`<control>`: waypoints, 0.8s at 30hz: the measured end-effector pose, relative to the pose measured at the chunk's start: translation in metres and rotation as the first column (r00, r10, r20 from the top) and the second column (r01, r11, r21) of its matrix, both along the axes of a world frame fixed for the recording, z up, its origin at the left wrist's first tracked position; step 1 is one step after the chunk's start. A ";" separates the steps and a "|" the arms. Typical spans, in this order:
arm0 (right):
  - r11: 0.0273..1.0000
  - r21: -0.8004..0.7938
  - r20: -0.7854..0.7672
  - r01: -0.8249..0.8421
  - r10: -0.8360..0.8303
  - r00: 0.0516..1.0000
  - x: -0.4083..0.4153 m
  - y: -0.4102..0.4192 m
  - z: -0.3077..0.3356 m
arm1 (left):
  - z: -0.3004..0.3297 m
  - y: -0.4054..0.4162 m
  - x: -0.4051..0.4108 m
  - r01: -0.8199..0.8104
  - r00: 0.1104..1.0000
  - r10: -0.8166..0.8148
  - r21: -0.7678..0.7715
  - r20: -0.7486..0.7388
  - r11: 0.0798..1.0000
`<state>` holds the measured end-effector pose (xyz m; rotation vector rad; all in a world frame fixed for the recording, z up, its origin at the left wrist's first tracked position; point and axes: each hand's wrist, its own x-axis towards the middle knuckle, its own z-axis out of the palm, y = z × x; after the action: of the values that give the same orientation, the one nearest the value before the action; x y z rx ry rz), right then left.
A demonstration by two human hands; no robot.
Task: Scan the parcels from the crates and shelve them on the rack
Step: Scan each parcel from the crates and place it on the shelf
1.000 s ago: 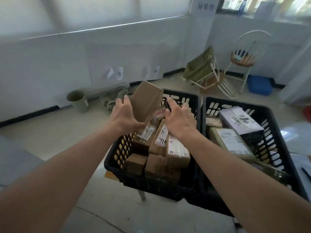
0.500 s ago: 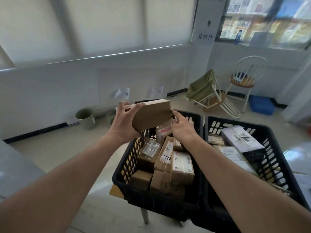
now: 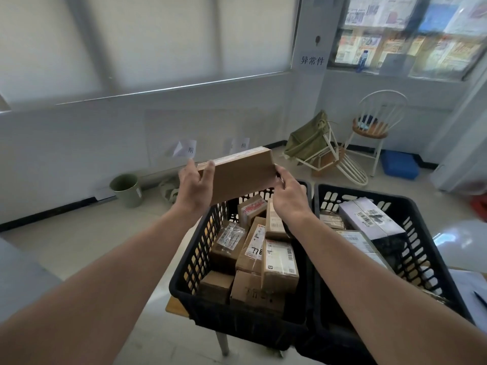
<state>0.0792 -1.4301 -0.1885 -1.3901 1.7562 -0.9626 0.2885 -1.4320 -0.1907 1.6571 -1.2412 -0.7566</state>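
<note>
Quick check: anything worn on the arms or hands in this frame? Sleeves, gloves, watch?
Nothing worn in view. Left hand and right hand are bare, no gloves, rings or watch. Both forearms are bare right to the frame edge; no sleeve shows.

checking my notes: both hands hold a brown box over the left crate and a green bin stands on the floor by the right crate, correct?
Not quite. In the head view the green bin stands by the wall, left of the left crate. Both hands, left hand and right hand, do hold the brown box.

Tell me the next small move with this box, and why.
Probably tip the box until its label faces you. Both the left hand and right hand hold it above the left crate, plain brown side toward the camera, label strip on the top edge.
</note>
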 end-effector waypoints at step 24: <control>0.993 0.006 0.007 0.116 -0.116 0.993 -0.014 -0.007 -0.003 | 0.042 -0.015 0.000 0.240 0.761 -0.126 0.095 -0.637 0.966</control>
<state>0.0648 -1.4366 -0.1912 -1.2907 1.8495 -1.0221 0.2889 -1.4470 -0.1486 1.2441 -0.8675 -1.4402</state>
